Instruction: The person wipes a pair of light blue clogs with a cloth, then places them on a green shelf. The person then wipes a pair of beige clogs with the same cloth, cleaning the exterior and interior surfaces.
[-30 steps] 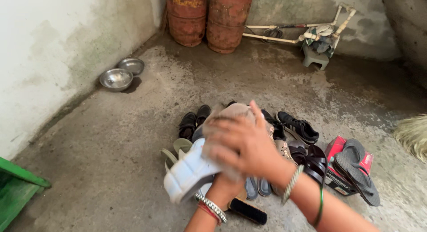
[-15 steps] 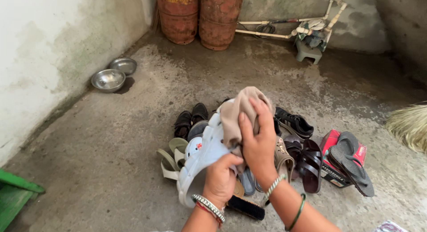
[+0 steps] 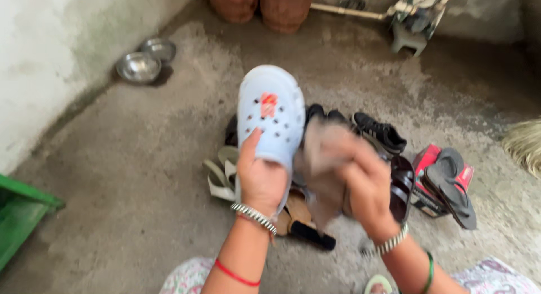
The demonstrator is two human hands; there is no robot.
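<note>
My left hand [image 3: 260,178] grips a pale blue clog [image 3: 270,116] by its heel end and holds it upright, its holed top facing me with a small red charm on it. My right hand [image 3: 363,184] holds a crumpled brownish cloth [image 3: 324,164] just to the right of the clog, blurred by motion. Both wrists wear bangles. Under the hands lies a heap of footwear on the concrete floor.
The heap holds a black sneaker [image 3: 383,133], dark sandals [image 3: 401,184], pale green slippers [image 3: 221,173] and a shoe brush [image 3: 310,235]. Grey flip-flops [image 3: 451,187] rest on a red box [image 3: 425,159]. Two steel bowls [image 3: 141,63] by the wall, rusty cylinders [image 3: 259,4] behind, green crate [image 3: 20,212] left.
The clog has been turned from sole-up to upright with its top towards me. My right hand with the cloth has come off it and moved right. The view has tilted down.
</note>
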